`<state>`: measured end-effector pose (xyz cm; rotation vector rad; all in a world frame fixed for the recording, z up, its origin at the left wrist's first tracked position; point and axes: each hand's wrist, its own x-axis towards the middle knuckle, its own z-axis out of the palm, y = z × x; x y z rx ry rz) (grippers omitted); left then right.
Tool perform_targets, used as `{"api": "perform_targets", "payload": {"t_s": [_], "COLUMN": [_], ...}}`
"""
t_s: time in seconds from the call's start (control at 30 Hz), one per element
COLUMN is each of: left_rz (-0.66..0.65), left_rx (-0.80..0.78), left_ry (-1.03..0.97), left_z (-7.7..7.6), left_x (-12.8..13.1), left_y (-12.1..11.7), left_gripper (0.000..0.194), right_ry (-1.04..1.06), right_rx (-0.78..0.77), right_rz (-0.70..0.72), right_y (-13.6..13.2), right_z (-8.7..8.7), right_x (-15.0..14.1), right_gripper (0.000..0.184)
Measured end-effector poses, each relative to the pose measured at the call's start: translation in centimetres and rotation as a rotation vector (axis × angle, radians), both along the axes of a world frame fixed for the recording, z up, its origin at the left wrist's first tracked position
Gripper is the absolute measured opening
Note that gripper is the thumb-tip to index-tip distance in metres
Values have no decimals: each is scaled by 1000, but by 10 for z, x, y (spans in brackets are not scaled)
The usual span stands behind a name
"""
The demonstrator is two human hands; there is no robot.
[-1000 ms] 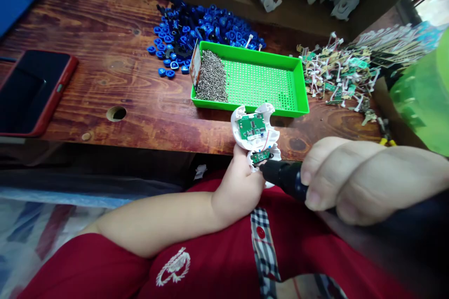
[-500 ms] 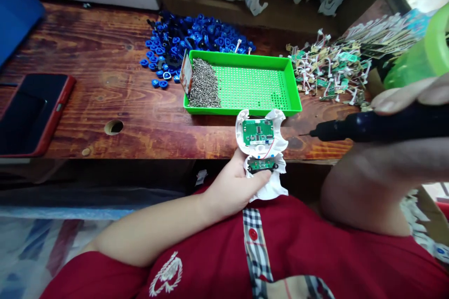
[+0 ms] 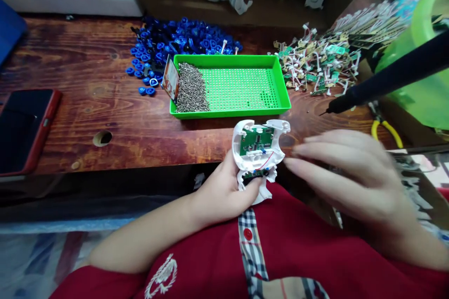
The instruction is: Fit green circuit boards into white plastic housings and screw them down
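Note:
My left hand (image 3: 228,184) is closed around a white plastic housing (image 3: 242,161) in two connected halves, just off the table's front edge. The upper half carries a green circuit board (image 3: 257,140); a smaller board (image 3: 256,175) lies in the lower half, partly under my thumb. A thin red wire (image 3: 268,161) runs near where the halves meet. My right hand (image 3: 358,182), slightly blurred, is open to the right of the housing, fingers stretched towards it without holding anything. Above that hand a black electric screwdriver (image 3: 379,79) hangs tilted, out of my grasp, bit pointing down-left.
A green tray (image 3: 231,114) holds many small screws (image 3: 191,88). Blue parts (image 3: 182,39) lie behind it, wired boards (image 3: 319,63) to its right. Yellow-handled pliers (image 3: 387,131) and a green container (image 3: 407,70) are at right, a phone (image 3: 26,126) at left.
My right hand has let go of the screwdriver and come down and left towards the housing. The screwdriver now hangs by itself, more tilted. My left hand still holds the housing, its lower half tipped.

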<state>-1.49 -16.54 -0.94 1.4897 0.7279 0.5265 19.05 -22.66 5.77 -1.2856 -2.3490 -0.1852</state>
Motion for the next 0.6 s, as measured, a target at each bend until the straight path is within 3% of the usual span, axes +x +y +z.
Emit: {"api": "perform_targets", "payload": {"t_s": [0.17, 0.37, 0.6], "left_rz": [-25, 17, 22], "left_rx": [153, 104, 57], "left_ry": [-2, 0, -20], "left_z": [-1, 0, 4], "left_x": [-3, -3, 0], "left_y": [-2, -3, 0], "left_gripper": [59, 58, 57], "right_ry": [-342, -371, -393], "right_rx": [124, 178, 119], "right_rz": [179, 242, 194], "right_y": [24, 31, 31], "right_z": [2, 3, 12], "right_x": [-4, -3, 2], "right_gripper": [19, 17, 20]}}
